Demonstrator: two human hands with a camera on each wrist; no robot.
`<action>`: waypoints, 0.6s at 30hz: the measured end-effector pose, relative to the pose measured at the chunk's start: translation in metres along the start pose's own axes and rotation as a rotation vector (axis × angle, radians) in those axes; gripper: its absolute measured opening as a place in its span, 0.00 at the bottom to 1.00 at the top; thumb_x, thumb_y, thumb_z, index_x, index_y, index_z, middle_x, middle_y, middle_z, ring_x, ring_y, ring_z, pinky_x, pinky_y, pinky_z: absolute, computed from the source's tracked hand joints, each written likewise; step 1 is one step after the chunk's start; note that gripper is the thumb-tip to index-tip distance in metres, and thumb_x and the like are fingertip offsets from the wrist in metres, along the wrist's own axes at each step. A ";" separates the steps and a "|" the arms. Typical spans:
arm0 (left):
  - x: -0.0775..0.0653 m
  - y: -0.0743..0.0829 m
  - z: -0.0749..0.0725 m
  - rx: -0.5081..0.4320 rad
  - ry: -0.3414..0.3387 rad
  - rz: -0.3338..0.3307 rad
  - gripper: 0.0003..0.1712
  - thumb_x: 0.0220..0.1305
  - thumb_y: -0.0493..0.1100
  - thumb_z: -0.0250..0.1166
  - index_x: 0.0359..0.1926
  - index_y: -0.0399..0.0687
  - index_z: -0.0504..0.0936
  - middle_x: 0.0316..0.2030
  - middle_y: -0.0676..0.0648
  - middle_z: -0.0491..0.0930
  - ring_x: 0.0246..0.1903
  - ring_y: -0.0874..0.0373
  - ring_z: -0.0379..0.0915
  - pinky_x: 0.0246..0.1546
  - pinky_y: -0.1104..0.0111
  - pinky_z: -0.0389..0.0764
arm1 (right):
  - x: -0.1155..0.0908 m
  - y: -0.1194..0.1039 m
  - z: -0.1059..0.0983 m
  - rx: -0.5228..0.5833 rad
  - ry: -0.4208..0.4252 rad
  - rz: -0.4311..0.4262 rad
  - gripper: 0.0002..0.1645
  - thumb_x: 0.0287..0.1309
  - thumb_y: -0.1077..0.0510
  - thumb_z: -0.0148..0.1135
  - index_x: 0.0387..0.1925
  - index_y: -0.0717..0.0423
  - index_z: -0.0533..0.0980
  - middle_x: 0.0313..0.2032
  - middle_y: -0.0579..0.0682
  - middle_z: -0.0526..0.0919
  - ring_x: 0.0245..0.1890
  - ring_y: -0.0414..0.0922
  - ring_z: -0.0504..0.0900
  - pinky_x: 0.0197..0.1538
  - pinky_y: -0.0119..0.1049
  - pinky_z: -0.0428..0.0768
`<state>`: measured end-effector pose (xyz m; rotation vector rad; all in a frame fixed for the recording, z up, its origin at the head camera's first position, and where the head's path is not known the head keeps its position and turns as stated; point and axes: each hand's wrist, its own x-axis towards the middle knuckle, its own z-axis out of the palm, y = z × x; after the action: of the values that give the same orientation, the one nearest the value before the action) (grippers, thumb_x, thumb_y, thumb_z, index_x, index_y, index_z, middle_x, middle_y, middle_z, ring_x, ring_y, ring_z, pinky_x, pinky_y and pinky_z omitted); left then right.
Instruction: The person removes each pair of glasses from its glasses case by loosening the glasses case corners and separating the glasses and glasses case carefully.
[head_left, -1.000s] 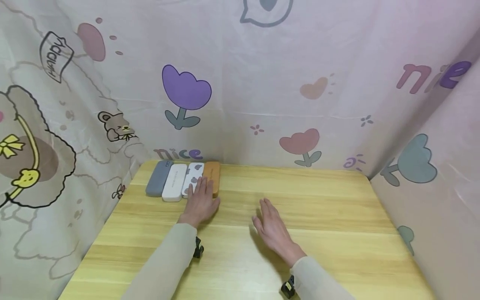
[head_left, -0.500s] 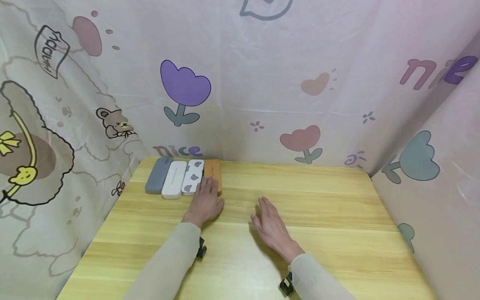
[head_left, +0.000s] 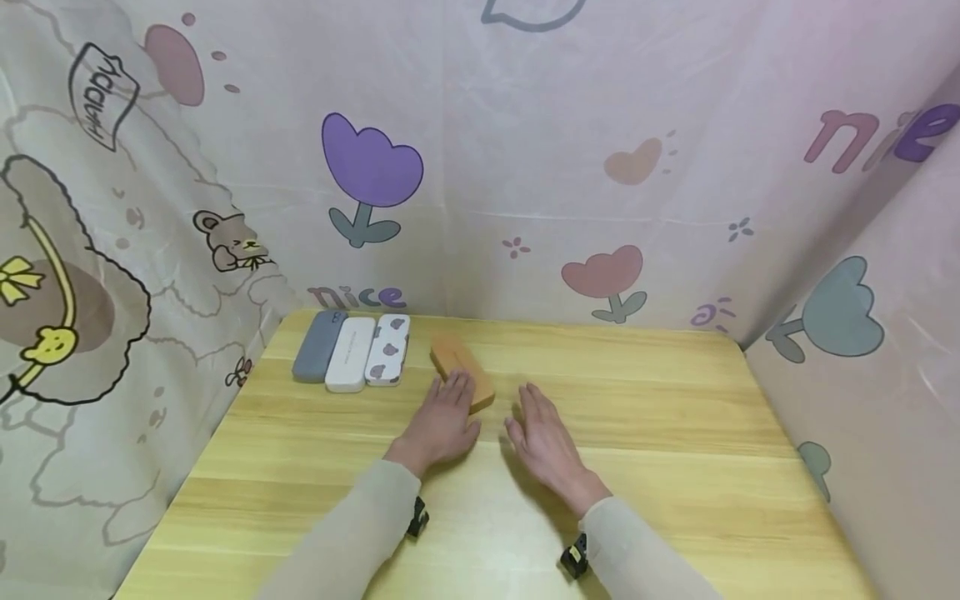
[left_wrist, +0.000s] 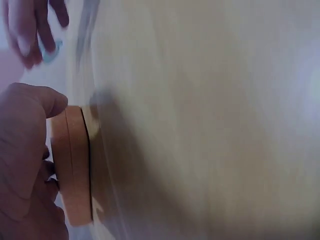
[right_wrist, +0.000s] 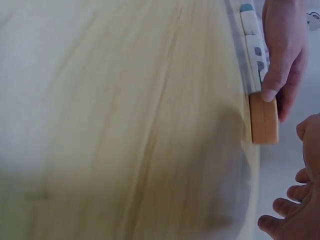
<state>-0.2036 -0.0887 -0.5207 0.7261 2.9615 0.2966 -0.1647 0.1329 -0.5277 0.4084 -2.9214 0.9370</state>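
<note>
An orange glasses case [head_left: 456, 357] lies at a slant on the wooden table, its far end pointing up and left in the head view. My left hand [head_left: 438, 427] rests straight fingers on the top of its near end, with the thumb held out to the side. From the left wrist, the seam along the side of this orange case [left_wrist: 72, 165] shows beside the thumb. Just right of the case, my right hand [head_left: 550, 442] hovers with extended fingers and touches no case.
In a row at the back left lie a grey case [head_left: 313, 350], a white case [head_left: 351, 354] and a white case with bear prints [head_left: 388, 350]. Behind the table [head_left: 675, 392] hangs a printed curtain [head_left: 480, 167], with more curtain on both sides.
My left hand has moved right and towards me, sliding the orange case out of the row and turning it aslant. The right hand has barely moved.
</note>
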 end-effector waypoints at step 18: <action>-0.008 0.069 -0.001 0.109 -0.109 0.203 0.33 0.81 0.44 0.47 0.81 0.41 0.60 0.83 0.42 0.52 0.83 0.48 0.44 0.82 0.51 0.46 | -0.002 0.024 -0.009 -0.083 0.019 -0.022 0.53 0.66 0.48 0.72 0.79 0.68 0.56 0.79 0.68 0.57 0.79 0.65 0.60 0.77 0.59 0.62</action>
<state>-0.1661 -0.0330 -0.5050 1.0238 2.8222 0.1043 -0.1690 0.1569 -0.5344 0.4241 -2.9198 0.8087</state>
